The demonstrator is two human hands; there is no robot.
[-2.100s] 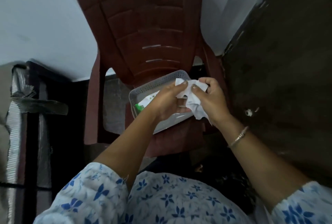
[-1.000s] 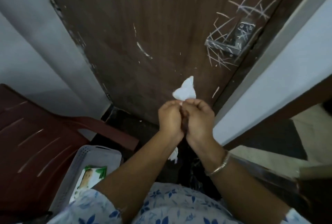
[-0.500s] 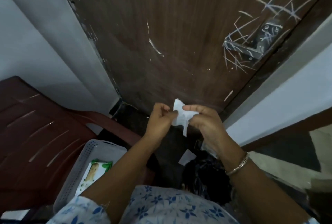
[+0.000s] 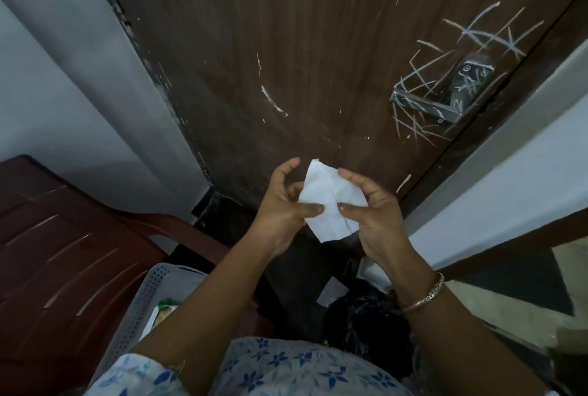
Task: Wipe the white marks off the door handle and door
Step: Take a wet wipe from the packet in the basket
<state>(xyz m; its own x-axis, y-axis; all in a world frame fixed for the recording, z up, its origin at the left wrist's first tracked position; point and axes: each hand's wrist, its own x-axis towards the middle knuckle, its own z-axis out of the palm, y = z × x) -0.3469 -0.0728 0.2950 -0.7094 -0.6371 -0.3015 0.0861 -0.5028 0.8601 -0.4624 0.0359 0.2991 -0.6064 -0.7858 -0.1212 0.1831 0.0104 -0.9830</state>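
**Q:** Where is the wipe?

**Me:** The wipe (image 4: 331, 205) is below and left of the door handle (image 4: 445, 100), well apart from it and not touching the door (image 4: 286, 30). My left hand (image 4: 280, 214) pinches its left edge with the thumb on top and the fingers curled behind. My right hand (image 4: 372, 211) grips the other edge between thumb and forefinger.

**Q:** Why both hands?

**Me:** My guess is that I'm spreading it. It's stretched fairly flat between my thumbs, with creases down the middle. An opened sheet would give me a broader face for rubbing.

**Q:** And what needs cleaning?

**Me:** The white marks (image 4: 477, 33) are thickest on and around the handle. Crossed strokes sit above it, more fan out below it, and there's scribble on the plate itself. One curved streak lies well to the left of the handle, and a short dash sits below it near the door's edge. None of it looks wiped yet.

**Q:** Where are your supplies?

**Me:** Far down-left of the handle, a grey basket (image 4: 143, 309) sits on the red chair (image 4: 63, 252). A green-topped pack (image 4: 162, 313) shows inside it, half hidden by my arm. I judge it's there so I can reach a fresh sheet.

**Q:** What comes next?

**Me:** Probably I lift the wipe up and right to the handle. The handle's edges and recess may hold chalk harder than the flat wood does.
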